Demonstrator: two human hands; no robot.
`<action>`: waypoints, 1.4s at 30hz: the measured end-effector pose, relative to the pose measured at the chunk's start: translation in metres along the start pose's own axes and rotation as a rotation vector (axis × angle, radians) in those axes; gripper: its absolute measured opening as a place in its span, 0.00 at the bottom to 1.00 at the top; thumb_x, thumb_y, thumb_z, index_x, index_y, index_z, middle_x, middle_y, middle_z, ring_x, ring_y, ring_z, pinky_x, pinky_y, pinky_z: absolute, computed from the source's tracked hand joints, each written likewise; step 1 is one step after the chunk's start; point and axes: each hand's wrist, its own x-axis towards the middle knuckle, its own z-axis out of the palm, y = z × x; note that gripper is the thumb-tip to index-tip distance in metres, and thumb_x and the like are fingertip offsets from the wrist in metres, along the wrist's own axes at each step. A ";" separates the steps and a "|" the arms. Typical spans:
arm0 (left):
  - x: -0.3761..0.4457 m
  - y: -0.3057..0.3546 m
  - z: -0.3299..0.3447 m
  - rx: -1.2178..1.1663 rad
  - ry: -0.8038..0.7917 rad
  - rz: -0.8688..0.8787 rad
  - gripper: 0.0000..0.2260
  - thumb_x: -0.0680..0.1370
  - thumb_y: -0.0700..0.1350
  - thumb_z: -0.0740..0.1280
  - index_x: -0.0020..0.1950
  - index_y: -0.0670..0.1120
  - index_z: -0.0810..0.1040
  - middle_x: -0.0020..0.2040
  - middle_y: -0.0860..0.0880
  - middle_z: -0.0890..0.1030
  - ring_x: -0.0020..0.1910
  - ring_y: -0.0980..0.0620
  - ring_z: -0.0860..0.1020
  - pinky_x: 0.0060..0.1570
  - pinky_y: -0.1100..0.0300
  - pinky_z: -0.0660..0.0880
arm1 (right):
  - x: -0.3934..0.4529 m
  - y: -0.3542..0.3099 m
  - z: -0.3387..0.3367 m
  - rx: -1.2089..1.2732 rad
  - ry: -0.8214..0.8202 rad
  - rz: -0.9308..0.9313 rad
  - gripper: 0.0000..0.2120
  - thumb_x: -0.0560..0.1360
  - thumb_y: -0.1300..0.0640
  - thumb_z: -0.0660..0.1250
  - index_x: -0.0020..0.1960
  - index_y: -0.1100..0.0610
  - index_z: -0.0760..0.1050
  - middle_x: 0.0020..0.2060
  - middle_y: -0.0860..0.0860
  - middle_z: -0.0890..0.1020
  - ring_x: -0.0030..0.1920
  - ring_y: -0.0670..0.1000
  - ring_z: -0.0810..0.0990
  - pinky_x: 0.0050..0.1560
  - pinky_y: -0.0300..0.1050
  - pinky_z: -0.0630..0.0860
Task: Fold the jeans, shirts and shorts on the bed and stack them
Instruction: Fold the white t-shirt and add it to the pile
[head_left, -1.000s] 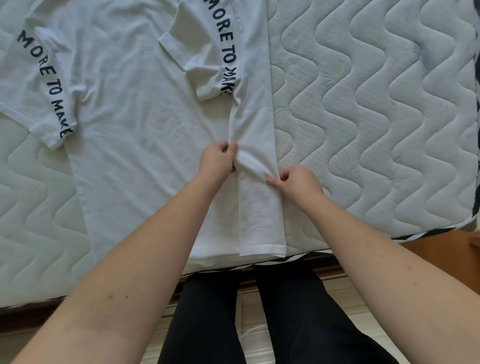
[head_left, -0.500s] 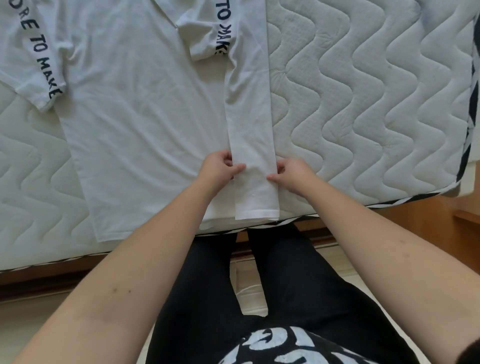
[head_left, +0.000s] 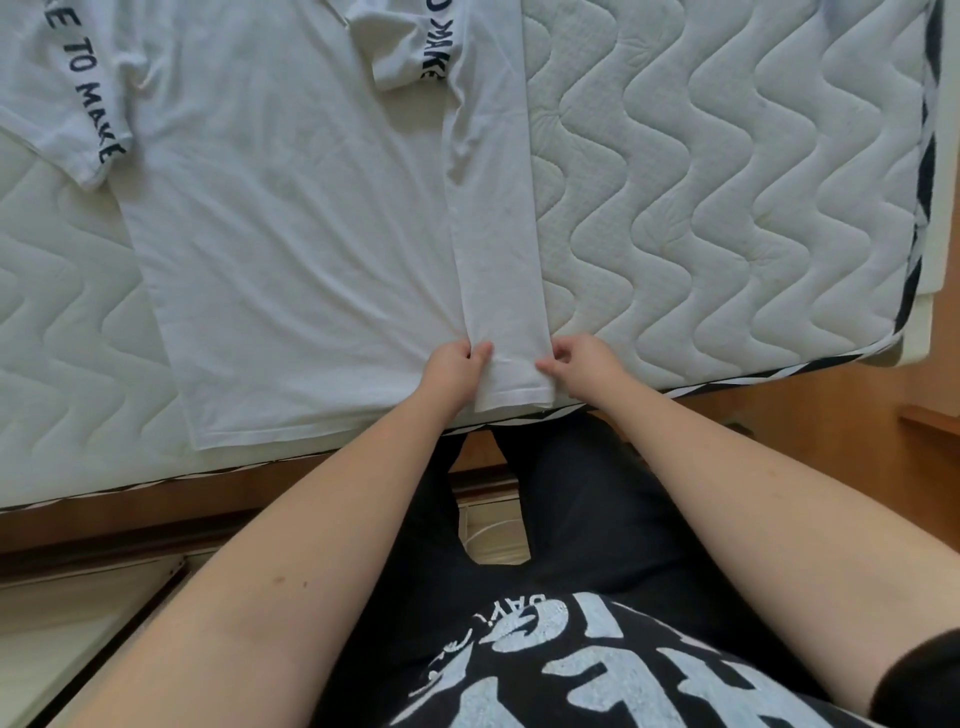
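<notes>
View from above, looking down over a quilted white mattress (head_left: 727, 182) with a wavy stitched pattern and a black-and-white striped edge. Spread flat across its left and middle part: a white T-shirt (head_left: 291, 249), hem toward the viewer and reaching the mattress's near edge. Left sleeve (head_left: 78, 104) lying out to the side on the quilting, printed with dark letters reading "TO MAKE". Right side of the shirt folded inward over the body as a long narrow panel (head_left: 498, 234), running from the top of the view down to the hem. Right sleeve (head_left: 410, 47) turned in at the top of that panel, its lettering seen reversed.

Near the bottom of the panel, two bare hands, one at each edge. Left hand (head_left: 454, 366) with fingers curled, pinching the panel's left edge between thumb and fingertips. Right hand (head_left: 584, 364) with fingers bent, thumb and fingertips pinching the panel's right edge just above the hem. Fabric between them lying smooth; faint creases fanning out over the shirt body from the left hand.

Both bare forearms reaching up from the bottom of the view. Below them, a black top with a white print (head_left: 597, 665) and dark trousers (head_left: 571, 493). Wooden bed frame (head_left: 156, 519) along the mattress edge, wooden floor (head_left: 831, 405) at right.
</notes>
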 end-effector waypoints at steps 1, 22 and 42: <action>-0.001 0.001 0.001 0.042 -0.001 0.003 0.22 0.84 0.54 0.58 0.58 0.36 0.79 0.56 0.36 0.81 0.56 0.38 0.78 0.57 0.46 0.75 | -0.002 0.001 0.001 0.006 0.004 -0.001 0.11 0.78 0.52 0.67 0.57 0.57 0.80 0.49 0.53 0.84 0.50 0.54 0.81 0.49 0.45 0.73; 0.050 0.042 -0.084 0.051 0.395 0.301 0.03 0.80 0.49 0.63 0.48 0.51 0.74 0.37 0.56 0.76 0.42 0.49 0.77 0.41 0.60 0.69 | 0.044 -0.100 -0.066 0.088 0.423 -0.268 0.09 0.79 0.54 0.64 0.55 0.57 0.79 0.46 0.52 0.82 0.47 0.54 0.79 0.48 0.46 0.72; 0.116 0.161 -0.161 -0.746 0.460 0.154 0.07 0.75 0.43 0.75 0.49 0.45 0.79 0.45 0.47 0.83 0.47 0.48 0.82 0.53 0.53 0.80 | 0.119 -0.215 -0.116 0.258 0.424 -0.349 0.19 0.80 0.66 0.56 0.69 0.56 0.71 0.60 0.52 0.79 0.60 0.50 0.76 0.57 0.34 0.67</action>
